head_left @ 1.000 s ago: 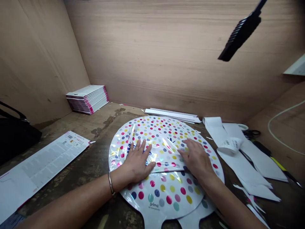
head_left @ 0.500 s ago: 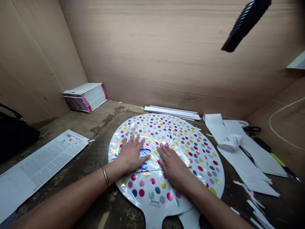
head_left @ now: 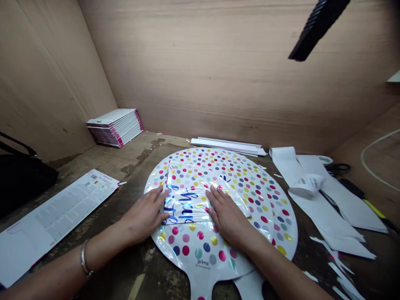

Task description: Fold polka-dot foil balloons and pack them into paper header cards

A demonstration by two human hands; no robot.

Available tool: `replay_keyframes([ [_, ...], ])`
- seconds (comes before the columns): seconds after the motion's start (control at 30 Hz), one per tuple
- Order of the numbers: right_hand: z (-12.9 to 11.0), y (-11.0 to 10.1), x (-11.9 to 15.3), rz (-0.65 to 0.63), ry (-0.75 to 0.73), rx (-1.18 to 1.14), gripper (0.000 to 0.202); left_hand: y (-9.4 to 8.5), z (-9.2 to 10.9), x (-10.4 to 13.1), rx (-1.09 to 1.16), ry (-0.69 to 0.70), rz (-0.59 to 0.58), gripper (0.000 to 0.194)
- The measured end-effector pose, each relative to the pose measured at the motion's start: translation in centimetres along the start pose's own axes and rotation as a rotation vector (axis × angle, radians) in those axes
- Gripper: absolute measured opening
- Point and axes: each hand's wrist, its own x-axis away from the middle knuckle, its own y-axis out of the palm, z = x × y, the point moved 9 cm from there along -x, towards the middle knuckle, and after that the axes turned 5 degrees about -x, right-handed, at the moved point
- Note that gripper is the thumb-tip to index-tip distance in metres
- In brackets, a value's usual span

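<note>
The left hand (head_left: 150,212) pinches the left edge of a folded foil balloon (head_left: 200,250) printed with polka dots; the right hand (head_left: 228,212) lies flat on it. Scissors (head_left: 337,168) rest near the tabletop's (head_left: 125,216) far right corner.

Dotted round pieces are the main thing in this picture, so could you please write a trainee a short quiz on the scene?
1. Multiple choice: What does the right hand rest on?
A) the scissors
B) the folded flap
C) the black bag
2. True or false: The bangle is on the left arm.
3. Fill in the missing word: The large handwriting-style lettering beside the right hand is ____ in colour.

Key: 1 B; 2 true; 3 blue.
</note>
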Motion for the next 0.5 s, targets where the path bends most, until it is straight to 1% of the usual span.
replay_keyframes([
  [0.07,0.1,0.0,-0.1,0.001,0.003,-0.007,0.056,-1.3,-2.8,-1.4,0.237,-0.189,-0.003,0.081],
  [0.1,0.2,0.0,-0.1,0.004,0.008,-0.009,0.056,-1.5,-4.2,-2.2,0.375,-0.321,-0.023,0.087],
  [0.13,0.3,0.1,-0.2,0.006,0.012,-0.011,0.057,-1.6,-4.8,-3.3,0.457,-0.406,-0.048,0.089],
  [0.2,0.4,0.1,-0.3,0.011,0.017,-0.016,0.058,-1.5,-4.9,-5.7,0.542,-0.492,-0.088,0.085],
  [0.23,0.4,0.2,-0.2,0.012,0.018,-0.024,0.058,-1.5,-4.6,-6.8,0.558,-0.499,-0.101,0.078],
  [0.3,0.5,0.5,0.1,0.017,0.02,-0.05,0.058,-1.1,-3.8,-8.5,0.605,-0.497,-0.121,0.056],
  [0.37,0.8,0.5,0.5,0.028,0.024,-0.096,0.06,-0.9,-2.8,-9.3,0.666,-0.454,-0.126,0.037],
  [0.4,1.1,0.4,0.5,0.037,0.026,-0.129,0.062,-1.0,-2.2,-9.5,0.699,-0.416,-0.117,0.031],
  [0.43,1.5,-0.1,0.5,0.057,0.035,-0.167,0.064,-1.3,-1.5,-9.5,0.733,-0.367,-0.101,0.028],
  [0.47,2.2,-1.1,0.3,0.102,0.055,-0.21,0.067,-1.9,-0.8,-9.5,0.768,-0.309,-0.079,0.026],
  [0.5,3.1,-2.6,-0.1,0.174,0.079,-0.255,0.07,-2.7,0.1,-9.5,0.802,-0.247,-0.058,0.025],
])
